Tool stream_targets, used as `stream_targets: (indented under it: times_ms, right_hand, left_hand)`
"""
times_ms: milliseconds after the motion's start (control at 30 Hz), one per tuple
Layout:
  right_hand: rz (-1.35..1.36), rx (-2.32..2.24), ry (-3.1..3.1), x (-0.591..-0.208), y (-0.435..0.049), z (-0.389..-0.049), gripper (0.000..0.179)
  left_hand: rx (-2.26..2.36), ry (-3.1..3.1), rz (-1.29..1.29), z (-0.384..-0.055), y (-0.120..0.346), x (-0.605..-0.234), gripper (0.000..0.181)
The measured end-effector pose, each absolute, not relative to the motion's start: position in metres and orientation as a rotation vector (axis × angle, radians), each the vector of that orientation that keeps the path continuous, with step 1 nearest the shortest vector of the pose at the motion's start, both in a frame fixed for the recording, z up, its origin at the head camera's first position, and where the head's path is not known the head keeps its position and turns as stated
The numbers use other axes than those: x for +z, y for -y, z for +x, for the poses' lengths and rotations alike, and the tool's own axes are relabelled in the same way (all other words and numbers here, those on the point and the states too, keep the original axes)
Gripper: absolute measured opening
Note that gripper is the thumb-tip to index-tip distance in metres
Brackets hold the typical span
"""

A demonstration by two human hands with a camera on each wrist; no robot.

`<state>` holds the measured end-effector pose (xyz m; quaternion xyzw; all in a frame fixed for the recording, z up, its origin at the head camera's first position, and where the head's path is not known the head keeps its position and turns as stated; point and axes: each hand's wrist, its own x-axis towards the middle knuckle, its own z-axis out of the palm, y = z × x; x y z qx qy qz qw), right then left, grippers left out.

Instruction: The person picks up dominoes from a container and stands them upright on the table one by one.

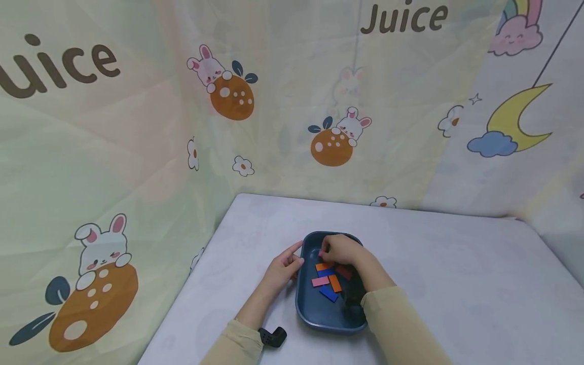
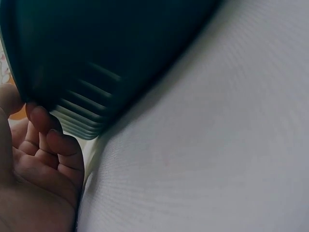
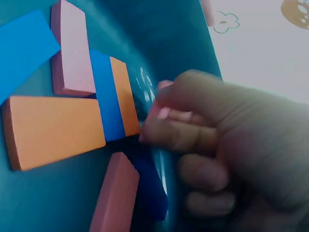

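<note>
My left hand grips the left rim of a dark blue-green tray, thumb at the rim and fingers against its outer side. Inside the tray, near its far end, my right hand pinches a small pink block between thumb and fingers. Several flat blocks lie close together in the tray. Among them are an orange block, a pink block, a blue block beside a narrow orange one, and a reddish block partly under my right hand in the head view.
The tray stands on a white-covered table. Printed cloth walls with rabbits and lettering rise behind and to the left. A black camera sits on my left wrist, and my right sleeve crosses the tray's right side.
</note>
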<state>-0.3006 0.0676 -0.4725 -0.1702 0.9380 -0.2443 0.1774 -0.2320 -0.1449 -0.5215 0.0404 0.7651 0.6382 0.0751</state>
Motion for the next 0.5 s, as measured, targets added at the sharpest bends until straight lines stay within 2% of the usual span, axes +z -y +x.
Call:
stream_targets:
  times_ms: [233,500]
  right_hand:
    - [-0.581,-0.919,-2.589,-0.456,-0.088,-0.296,0.017]
    - [-0.717,-1.177,-2.54,-0.434,-0.137,-0.282,0.015]
  left_hand:
    - [1.91,-2.305,0.138,-0.234,0.142,-0.524,0.049]
    - [1.901,-2.316,0.122,-0.236,0.144,-0.528,0.05]
